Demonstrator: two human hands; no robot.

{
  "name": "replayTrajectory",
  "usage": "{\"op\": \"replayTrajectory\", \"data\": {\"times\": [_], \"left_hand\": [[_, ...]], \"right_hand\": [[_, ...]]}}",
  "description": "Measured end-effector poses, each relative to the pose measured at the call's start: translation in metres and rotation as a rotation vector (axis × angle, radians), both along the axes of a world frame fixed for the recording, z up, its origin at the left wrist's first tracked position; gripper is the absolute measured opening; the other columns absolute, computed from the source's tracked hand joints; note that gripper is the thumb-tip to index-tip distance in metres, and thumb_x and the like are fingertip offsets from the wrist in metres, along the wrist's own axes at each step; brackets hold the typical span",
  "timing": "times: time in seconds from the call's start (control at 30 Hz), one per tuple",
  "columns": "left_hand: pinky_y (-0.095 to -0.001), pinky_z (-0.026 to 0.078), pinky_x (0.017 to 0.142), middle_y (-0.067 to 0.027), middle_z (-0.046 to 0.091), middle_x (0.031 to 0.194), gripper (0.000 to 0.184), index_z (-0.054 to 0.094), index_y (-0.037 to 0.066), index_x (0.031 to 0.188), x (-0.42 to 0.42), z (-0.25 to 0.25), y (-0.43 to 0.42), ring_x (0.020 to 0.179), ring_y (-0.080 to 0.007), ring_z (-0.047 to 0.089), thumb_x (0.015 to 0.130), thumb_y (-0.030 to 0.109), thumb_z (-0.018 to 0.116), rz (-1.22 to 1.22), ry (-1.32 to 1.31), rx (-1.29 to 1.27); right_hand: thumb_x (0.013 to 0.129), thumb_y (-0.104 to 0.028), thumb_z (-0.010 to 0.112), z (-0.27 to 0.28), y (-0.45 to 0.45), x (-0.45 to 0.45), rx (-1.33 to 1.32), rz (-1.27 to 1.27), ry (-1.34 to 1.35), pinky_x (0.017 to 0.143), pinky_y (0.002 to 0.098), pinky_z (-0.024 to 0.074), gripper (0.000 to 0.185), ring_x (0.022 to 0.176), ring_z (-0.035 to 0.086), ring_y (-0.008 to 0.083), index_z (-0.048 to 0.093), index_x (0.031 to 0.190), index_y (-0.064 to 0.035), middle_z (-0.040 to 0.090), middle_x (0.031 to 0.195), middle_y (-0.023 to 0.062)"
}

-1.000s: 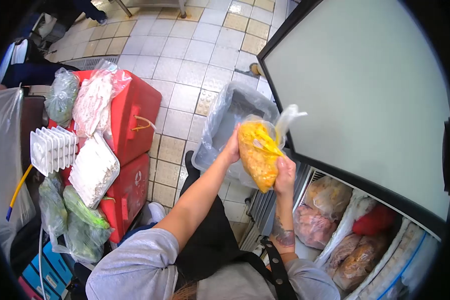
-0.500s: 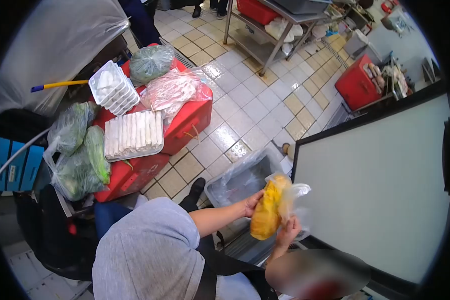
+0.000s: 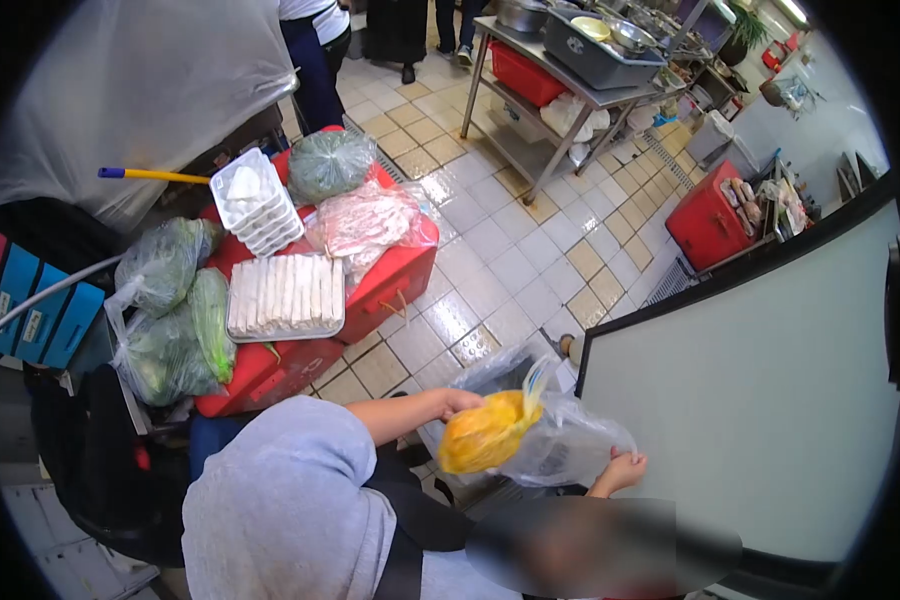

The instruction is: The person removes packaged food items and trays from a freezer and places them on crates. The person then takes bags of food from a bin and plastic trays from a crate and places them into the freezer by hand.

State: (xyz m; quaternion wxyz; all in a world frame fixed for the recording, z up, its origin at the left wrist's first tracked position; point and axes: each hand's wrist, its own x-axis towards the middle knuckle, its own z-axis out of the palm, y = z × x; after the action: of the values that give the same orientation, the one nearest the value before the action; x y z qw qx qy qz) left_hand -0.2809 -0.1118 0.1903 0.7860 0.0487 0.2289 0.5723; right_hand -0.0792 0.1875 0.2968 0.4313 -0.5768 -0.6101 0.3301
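My left hand (image 3: 460,402) grips a clear plastic bag of yellow food (image 3: 485,435), whose exact kind I cannot make out. The bag lies tilted in the air, its gathered top (image 3: 536,385) pointing up and right. Out to the right, my right hand (image 3: 625,470) pinches the edge of an empty-looking clear plastic bag (image 3: 570,440), stretched between the two hands. Behind and below them stands a grey tub (image 3: 500,370) lined with plastic, partly covered by the bags.
Red insulated boxes (image 3: 390,290) at left carry a tray of white sticks (image 3: 286,296), stacked white trays (image 3: 255,205), bagged greens (image 3: 170,350) and bagged pinkish meat (image 3: 370,220). A pale door panel (image 3: 750,390) stands close at right. A steel table (image 3: 570,80) and people's legs (image 3: 400,40) are beyond.
My right hand has moved right and away from the yellow food, spreading the clear bag out. The yellow bag has shifted left and tipped from upright toward lying sideways. The camera view has shifted too.
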Motion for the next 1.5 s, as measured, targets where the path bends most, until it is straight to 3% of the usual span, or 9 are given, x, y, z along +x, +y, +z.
{"op": "replayTrajectory", "data": {"times": [0.27, 0.43, 0.57, 0.67, 0.73, 0.8, 1.13, 1.27, 1.5], "left_hand": [[-0.0369, 0.053, 0.081, -0.0140, 0.064, 0.106, 0.037, 0.054, -0.001, 0.117, -0.024, -0.019, -0.028, 0.090, -0.0215, 0.065, 0.084, 0.017, 0.054, -0.134, -0.027, -0.222], [-0.0382, 0.049, 0.090, -0.0157, 0.060, 0.115, 0.041, 0.050, -0.001, 0.123, -0.035, 0.005, -0.029, 0.102, -0.0238, 0.061, 0.086, 0.015, 0.054, 0.016, -0.256, 0.078], [-0.0411, 0.046, 0.094, -0.0169, 0.054, 0.123, 0.044, 0.047, -0.003, 0.126, -0.044, 0.060, 0.000, 0.109, -0.0272, 0.057, 0.084, 0.011, 0.056, 0.109, -0.186, 0.201], [-0.0416, 0.045, 0.096, -0.0168, 0.055, 0.122, 0.046, 0.046, -0.004, 0.125, -0.043, 0.145, 0.029, 0.110, -0.0279, 0.056, 0.082, 0.008, 0.057, 0.123, -0.066, 0.264], [-0.0411, 0.045, 0.095, -0.0162, 0.055, 0.122, 0.046, 0.046, -0.003, 0.126, -0.037, 0.192, 0.048, 0.110, -0.0278, 0.056, 0.082, 0.007, 0.057, 0.036, -0.104, 0.371], [-0.0408, 0.044, 0.096, -0.0155, 0.054, 0.123, 0.046, 0.046, -0.003, 0.126, -0.033, 0.190, 0.069, 0.110, -0.0277, 0.056, 0.083, 0.007, 0.057, 0.012, 0.045, 0.423], [-0.0386, 0.037, 0.101, -0.0106, 0.050, 0.129, 0.051, 0.053, 0.002, 0.121, 0.067, 0.383, 0.117, 0.118, -0.0240, 0.048, 0.078, 0.023, 0.071, -0.130, 1.138, 0.885], [-0.0368, 0.040, 0.096, -0.0104, 0.055, 0.119, 0.053, 0.053, 0.002, 0.119, 0.097, 0.386, 0.144, 0.109, -0.0230, 0.053, 0.076, 0.025, 0.073, -0.302, 1.416, 1.117], [-0.0314, 0.041, 0.087, -0.0079, 0.058, 0.113, 0.049, 0.050, 0.000, 0.124, 0.158, 0.508, 0.104, 0.102, -0.0185, 0.054, 0.093, 0.038, 0.045, -0.355, 0.683, 1.077]], "right_hand": [[0.074, 0.007, 0.038, 0.048, 0.030, -0.016, 0.005, 0.022, 0.234, 0.044, 0.0296, 0.0463, 0.008, 0.049, 0.052, 0.0161, 0.043, 0.070, 0.0014, 0.053, 0.061, 0.0107], [0.071, 0.002, 0.054, -0.052, 0.011, -0.005, -0.240, 0.297, -0.004, 0.050, 0.0327, 0.0499, 0.007, 0.055, 0.059, 0.0214, 0.049, 0.075, 0.0024, 0.053, 0.063, 0.0114], [0.058, -0.031, 0.083, -0.087, -0.021, 0.008, -0.108, 0.866, -0.680, 0.092, 0.0354, 0.0440, 0.084, 0.111, 0.053, 0.0265, 0.046, 0.125, 0.0043, 0.055, 0.119, 0.0198], [0.076, -0.038, 0.071, 0.044, -0.086, -0.026, -0.738, 0.658, 0.151, 0.093, 0.0413, 0.0433, 0.078, 0.122, 0.044, 0.0243, 0.032, 0.138, -0.0105, 0.040, 0.137, 0.0153], [0.083, -0.041, 0.064, 0.089, -0.119, -0.023, -0.750, 0.975, 1.031, 0.091, 0.0428, 0.0447, 0.072, 0.125, 0.041, 0.0214, 0.029, 0.141, -0.0182, 0.034, 0.142, 0.0126], [0.083, -0.043, 0.063, 0.091, -0.147, -0.012, -0.763, 0.982, 1.221, 0.087, 0.0383, 0.0480, 0.069, 0.120, 0.046, 0.0203, 0.032, 0.138, -0.0134, 0.040, 0.137, 0.0112], [0.090, -0.026, 0.057, 0.218, -0.227, 0.063, -0.307, 0.553, 1.196, 0.087, 0.0359, 0.0497, 0.044, 0.106, 0.057, 0.0194, 0.046, 0.126, -0.0030, 0.057, 0.118, 0.0099], [0.090, -0.029, 0.056, 0.250, -0.266, 0.107, -0.114, 0.410, 1.190, 0.087, 0.0371, 0.0502, 0.047, 0.104, 0.059, 0.0223, 0.043, 0.127, -0.0021, 0.056, 0.118, 0.0137], [0.089, -0.022, 0.055, 0.374, -0.295, 0.132, 0.433, 0.260, 1.344, 0.089, 0.0394, 0.0493, 0.047, 0.105, 0.058, 0.0268, 0.041, 0.129, -0.0015, 0.055, 0.120, 0.0148]]}}
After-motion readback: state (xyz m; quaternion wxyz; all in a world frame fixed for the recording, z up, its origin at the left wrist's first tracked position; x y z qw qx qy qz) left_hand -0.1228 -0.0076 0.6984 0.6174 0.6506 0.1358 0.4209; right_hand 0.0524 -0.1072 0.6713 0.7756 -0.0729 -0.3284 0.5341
